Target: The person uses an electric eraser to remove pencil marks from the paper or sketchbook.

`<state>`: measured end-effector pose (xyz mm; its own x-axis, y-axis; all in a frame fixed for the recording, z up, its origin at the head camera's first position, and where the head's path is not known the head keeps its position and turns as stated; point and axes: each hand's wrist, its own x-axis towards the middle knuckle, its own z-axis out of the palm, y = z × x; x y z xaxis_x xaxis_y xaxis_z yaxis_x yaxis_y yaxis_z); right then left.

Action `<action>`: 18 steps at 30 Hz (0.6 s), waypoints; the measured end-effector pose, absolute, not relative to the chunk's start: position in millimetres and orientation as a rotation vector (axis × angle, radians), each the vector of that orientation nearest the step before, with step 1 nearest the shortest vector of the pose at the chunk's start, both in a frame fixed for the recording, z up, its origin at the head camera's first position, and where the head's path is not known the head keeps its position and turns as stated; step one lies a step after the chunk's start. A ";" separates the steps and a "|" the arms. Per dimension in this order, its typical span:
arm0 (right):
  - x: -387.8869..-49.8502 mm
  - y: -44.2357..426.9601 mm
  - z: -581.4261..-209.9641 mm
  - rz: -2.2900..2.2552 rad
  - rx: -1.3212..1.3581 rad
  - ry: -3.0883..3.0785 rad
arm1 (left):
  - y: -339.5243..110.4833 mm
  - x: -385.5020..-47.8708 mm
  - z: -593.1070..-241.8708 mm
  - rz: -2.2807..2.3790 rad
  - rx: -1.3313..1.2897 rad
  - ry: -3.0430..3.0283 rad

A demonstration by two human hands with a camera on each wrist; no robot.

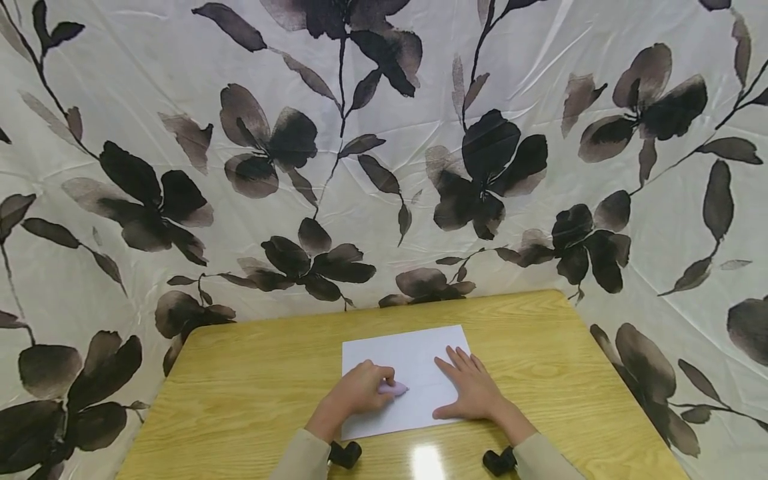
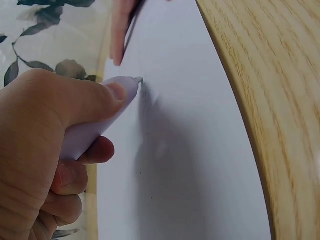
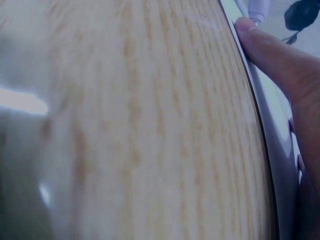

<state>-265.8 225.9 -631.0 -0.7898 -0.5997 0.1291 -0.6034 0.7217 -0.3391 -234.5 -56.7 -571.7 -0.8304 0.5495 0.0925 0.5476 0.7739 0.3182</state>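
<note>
A white sheet of paper lies on the wooden table. Over its left part, my left hand grips a thick lilac pen-shaped tool. In the left wrist view, the thumb presses along the top of the lilac tool with the fingers curled below. Its small pale tip is at the paper; whether it touches, I cannot tell. My right hand rests with fingers spread on the sheet's right side. In the right wrist view, its thumb lies at the paper's edge, while the other fingers are mostly hidden.
The yellow wood-grain table extends around the sheet on all sides. Behind it and at the sides hangs a white cloth with dark flowers. Black devices sit by both wrists. A bright reflection shows near the front.
</note>
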 end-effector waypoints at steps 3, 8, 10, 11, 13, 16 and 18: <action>-265.0 225.3 -630.6 0.585 1.019 -2.901 | -55.9 -234.8 -571.6 0.521 0.917 2.955; -264.6 224.8 -631.4 0.597 1.029 -2.886 | -53.6 -235.9 -570.9 0.535 0.911 2.947; -264.5 224.8 -631.9 0.602 1.032 -2.886 | -54.4 -235.3 -570.7 0.536 0.902 2.946; -264.7 224.9 -632.5 0.597 1.034 -2.885 | -55.3 -234.9 -570.7 0.536 0.898 2.945; -264.7 225.5 -632.9 0.583 1.034 -2.886 | -57.6 -234.1 -570.8 0.526 0.890 2.949; -265.1 226.5 -633.4 0.569 1.030 -2.879 | -60.3 -233.4 -570.6 0.524 0.901 2.950; -265.4 227.0 -633.3 0.566 1.028 -2.880 | -60.2 -233.5 -569.6 0.539 0.922 2.943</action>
